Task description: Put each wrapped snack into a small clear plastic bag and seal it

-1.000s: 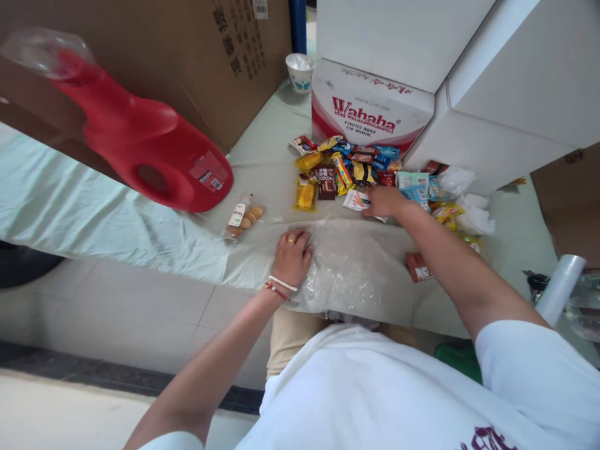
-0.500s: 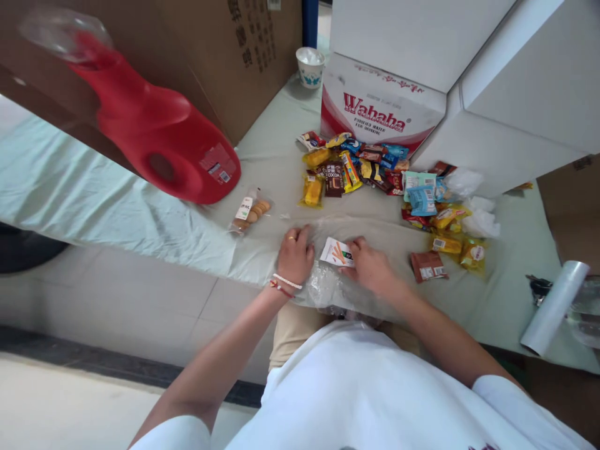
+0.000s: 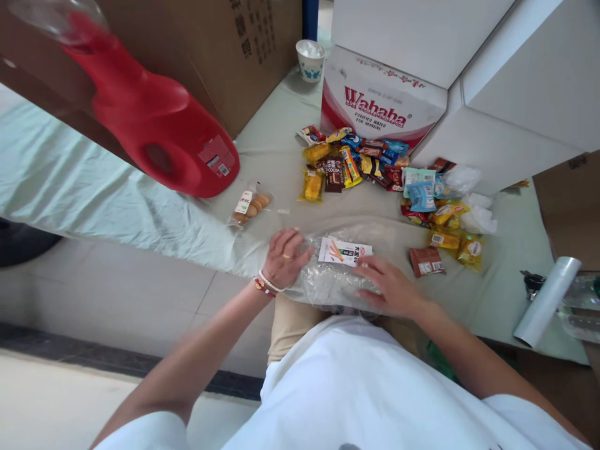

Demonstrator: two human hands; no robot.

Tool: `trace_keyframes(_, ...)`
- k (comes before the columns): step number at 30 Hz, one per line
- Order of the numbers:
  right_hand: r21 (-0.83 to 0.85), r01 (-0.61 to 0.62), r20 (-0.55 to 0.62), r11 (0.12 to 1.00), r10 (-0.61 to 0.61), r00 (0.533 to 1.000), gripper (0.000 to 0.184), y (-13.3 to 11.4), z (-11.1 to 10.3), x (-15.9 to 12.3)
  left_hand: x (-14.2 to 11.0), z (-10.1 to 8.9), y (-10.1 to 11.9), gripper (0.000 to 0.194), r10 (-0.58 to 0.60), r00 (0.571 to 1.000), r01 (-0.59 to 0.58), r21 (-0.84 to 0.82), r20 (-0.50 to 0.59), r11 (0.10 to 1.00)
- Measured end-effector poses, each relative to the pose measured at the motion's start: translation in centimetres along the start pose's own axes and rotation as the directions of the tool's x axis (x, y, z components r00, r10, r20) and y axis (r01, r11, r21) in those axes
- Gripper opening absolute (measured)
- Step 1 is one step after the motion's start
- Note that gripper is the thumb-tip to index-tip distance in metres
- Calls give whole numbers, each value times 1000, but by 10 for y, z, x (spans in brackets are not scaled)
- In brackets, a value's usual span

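Observation:
A small white snack packet (image 3: 345,251), printed with orange sticks and green lettering, lies at the table's front edge. Under and around it spreads crinkled clear plastic (image 3: 328,282). My left hand (image 3: 284,257), wearing a ring and bracelets, rests palm down at the plastic's left side, fingers stretched out and apart from the packet. On the other side, my right hand (image 3: 389,282) is open with its fingers spread over the plastic. Its fingertips are at the packet's lower right corner; whether they touch it I cannot tell.
A bag of round biscuits (image 3: 250,205) lies to the left, near a large red jug (image 3: 173,137). Several wrapped snacks (image 3: 334,174) lie before a Wahaha carton (image 3: 379,103). A brown packet (image 3: 427,261) and a film roll (image 3: 547,302) are on the right; a paper cup (image 3: 310,62) stands behind.
My right hand has let go of the packet's right end and opened, moving right and toward me. My left hand has shifted left, uncovering more plastic.

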State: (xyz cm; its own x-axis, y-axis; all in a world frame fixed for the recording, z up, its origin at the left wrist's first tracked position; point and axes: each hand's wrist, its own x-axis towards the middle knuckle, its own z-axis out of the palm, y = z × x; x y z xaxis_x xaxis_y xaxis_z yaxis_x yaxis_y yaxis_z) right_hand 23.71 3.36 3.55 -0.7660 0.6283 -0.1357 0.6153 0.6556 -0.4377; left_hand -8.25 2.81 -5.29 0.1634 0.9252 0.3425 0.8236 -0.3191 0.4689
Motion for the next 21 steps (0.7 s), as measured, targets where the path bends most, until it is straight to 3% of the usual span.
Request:
trace_keyframes(2, -2, 108, 120, 994, -107, 987, 56, 0, 10, -29, -6, -6, 3, 35, 225, 965, -214, -90, 133, 973)
trace_keyframes(4, -19, 165, 181, 986, -159, 971, 56, 1, 26, -50, -8, -14, 7, 42, 417, 876, -378, -193, 242, 906)
trace_keyframes(6, -21, 147, 127, 989, -143, 981, 45, 4, 41, -60, -5, -23, 9, 54, 532, 781, -464, -264, 329, 845)
trace_keyframes(8, 41, 69, 24, 997, -70, 997, 33, 8, 47, -61, 0, -32, 9, 64, 543, 737, -483, -248, 401, 839)
trace_keyframes(11, 265, -91, -101, 960, 121, 987, 26, 16, 32, -53, 9, -47, 7, 81, 412, 760, -412, -117, 503, 904)
trace_keyframes(14, 504, -215, -138, 837, 323, 936, 26, 29, 5, -42, 15, -55, 7, 90, 318, 766, -345, -60, 558, 937)
trace_keyframes(16, 633, -248, -113, 733, 404, 908, 32, 40, -9, -33, 18, -53, 8, 78, 312, 774, -323, -80, 551, 943)
trace_keyframes(19, 790, -272, -35, 550, 483, 875, 43, 56, -15, -14, 22, -44, 9, 30, 268, 822, -230, -139, 502, 963)
trace_keyframes(21, 848, -315, 42, 427, 537, 843, 48, 64, -12, -3, 26, -35, 9, 27, 168, 875, -92, -186, 454, 978)
